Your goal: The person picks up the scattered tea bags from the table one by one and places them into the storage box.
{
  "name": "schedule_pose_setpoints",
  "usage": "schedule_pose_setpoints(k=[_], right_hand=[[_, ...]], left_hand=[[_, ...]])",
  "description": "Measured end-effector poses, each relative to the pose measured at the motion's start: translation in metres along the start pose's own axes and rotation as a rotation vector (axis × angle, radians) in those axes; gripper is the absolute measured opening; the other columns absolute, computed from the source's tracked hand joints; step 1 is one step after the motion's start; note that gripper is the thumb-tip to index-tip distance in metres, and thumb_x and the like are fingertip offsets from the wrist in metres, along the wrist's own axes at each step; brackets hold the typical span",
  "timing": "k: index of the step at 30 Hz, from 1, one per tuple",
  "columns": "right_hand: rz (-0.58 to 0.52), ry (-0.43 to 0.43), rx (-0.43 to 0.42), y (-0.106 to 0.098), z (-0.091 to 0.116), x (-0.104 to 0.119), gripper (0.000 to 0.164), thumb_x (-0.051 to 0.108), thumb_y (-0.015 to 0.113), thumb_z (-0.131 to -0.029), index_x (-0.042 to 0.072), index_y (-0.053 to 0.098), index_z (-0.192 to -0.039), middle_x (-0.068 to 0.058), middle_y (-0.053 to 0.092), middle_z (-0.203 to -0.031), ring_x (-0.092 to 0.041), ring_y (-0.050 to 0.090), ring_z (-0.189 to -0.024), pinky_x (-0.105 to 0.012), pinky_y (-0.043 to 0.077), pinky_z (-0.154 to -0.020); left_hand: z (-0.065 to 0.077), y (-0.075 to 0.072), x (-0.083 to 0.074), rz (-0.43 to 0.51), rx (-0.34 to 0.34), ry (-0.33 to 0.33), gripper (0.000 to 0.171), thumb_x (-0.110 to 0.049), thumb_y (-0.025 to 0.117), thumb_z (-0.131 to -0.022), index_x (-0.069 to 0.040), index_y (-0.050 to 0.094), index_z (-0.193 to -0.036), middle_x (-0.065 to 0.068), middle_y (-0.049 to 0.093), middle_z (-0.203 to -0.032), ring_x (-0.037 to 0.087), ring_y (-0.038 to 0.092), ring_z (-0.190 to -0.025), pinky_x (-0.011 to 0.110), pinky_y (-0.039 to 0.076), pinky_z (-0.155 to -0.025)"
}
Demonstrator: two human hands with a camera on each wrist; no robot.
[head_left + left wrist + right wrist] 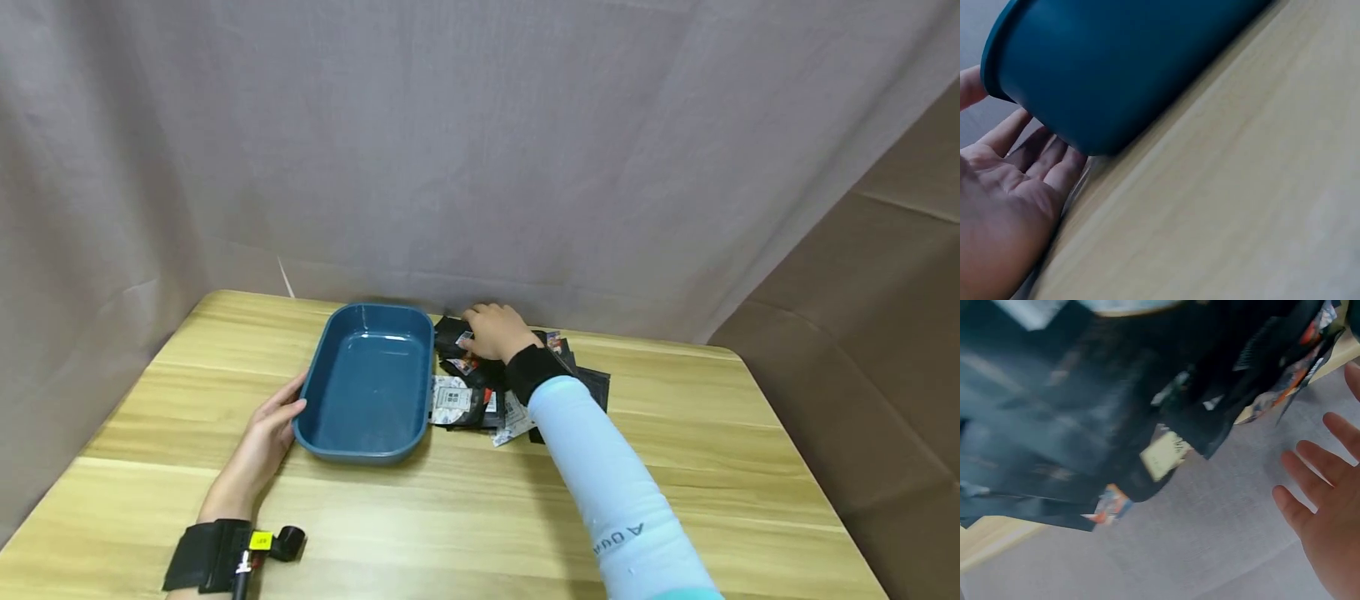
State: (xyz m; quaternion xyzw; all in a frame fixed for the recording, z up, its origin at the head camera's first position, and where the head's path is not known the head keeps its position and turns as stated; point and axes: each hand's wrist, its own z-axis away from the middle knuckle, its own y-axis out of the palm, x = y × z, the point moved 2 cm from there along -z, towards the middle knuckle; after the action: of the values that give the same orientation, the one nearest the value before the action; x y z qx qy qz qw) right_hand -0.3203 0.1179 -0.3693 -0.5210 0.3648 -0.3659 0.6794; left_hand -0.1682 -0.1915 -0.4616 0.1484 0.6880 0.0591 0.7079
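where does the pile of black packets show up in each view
Head: black packets just right of the blue tray, partly hidden by the right hand.
Left wrist: not in it.
Right wrist: across the top, largest at upper left.
Shared landmark: wooden table.

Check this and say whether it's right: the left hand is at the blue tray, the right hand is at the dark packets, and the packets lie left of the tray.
The side is wrong: the head view shows the dark packets lying right of the blue tray. The rest stands: the left hand is at the tray, the right hand at the packets.
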Motion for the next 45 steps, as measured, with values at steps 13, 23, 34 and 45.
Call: schedule_pose_setpoints(k=[13, 23, 34, 45], right_hand=[[0.024, 0.059, 0.085, 0.020, -0.019, 0.018, 0.065, 0.053, 0.060, -0.094, 0.016, 0.050, -0.147, -0.008, 0.052, -0.144, -0.029, 0.048, -0.131, -0.044, 0.039, -0.108], [-0.022, 0.023, 0.087, 0.027, -0.020, 0.015, 0.066, 0.051, 0.059, -0.095, 0.015, 0.046, -0.149, -0.010, 0.049, -0.146, -0.030, 0.046, -0.133, -0.045, 0.038, -0.108], [-0.011, 0.008, -0.012, 0.014, -0.001, -0.015, 0.059, 0.046, 0.058, -0.097, 0.015, 0.049, -0.147, -0.012, 0.049, -0.145, -0.032, 0.045, -0.133, -0.047, 0.034, -0.111], [-0.032, -0.037, -0.165, -0.008, 0.024, -0.027, 0.061, 0.044, 0.059, -0.095, 0.014, 0.046, -0.147, -0.013, 0.051, -0.138, -0.032, 0.050, -0.126, -0.048, 0.039, -0.105]], left_hand=[[0.009, -0.002, 0.008, -0.009, -0.017, 0.085, 0.055, -0.009, 0.047, -0.103, 0.001, 0.029, -0.154, 0.010, 0.027, -0.158, -0.007, 0.041, -0.128, 0.015, 0.039, -0.100], [0.007, -0.001, 0.009, 0.004, -0.041, 0.065, 0.053, -0.009, 0.049, -0.101, -0.002, 0.035, -0.152, 0.008, 0.030, -0.156, -0.009, 0.045, -0.121, 0.016, 0.041, -0.099], [-0.002, 0.007, 0.012, 0.008, -0.020, 0.075, 0.060, -0.005, 0.046, -0.101, 0.012, 0.020, -0.151, 0.028, 0.011, -0.159, -0.009, 0.049, -0.117, 0.016, 0.043, -0.096], [-0.004, 0.004, 0.013, -0.012, -0.020, 0.066, 0.056, -0.010, 0.048, -0.102, 0.002, 0.030, -0.153, -0.002, 0.040, -0.147, -0.005, 0.046, -0.123, 0.017, 0.042, -0.098]])
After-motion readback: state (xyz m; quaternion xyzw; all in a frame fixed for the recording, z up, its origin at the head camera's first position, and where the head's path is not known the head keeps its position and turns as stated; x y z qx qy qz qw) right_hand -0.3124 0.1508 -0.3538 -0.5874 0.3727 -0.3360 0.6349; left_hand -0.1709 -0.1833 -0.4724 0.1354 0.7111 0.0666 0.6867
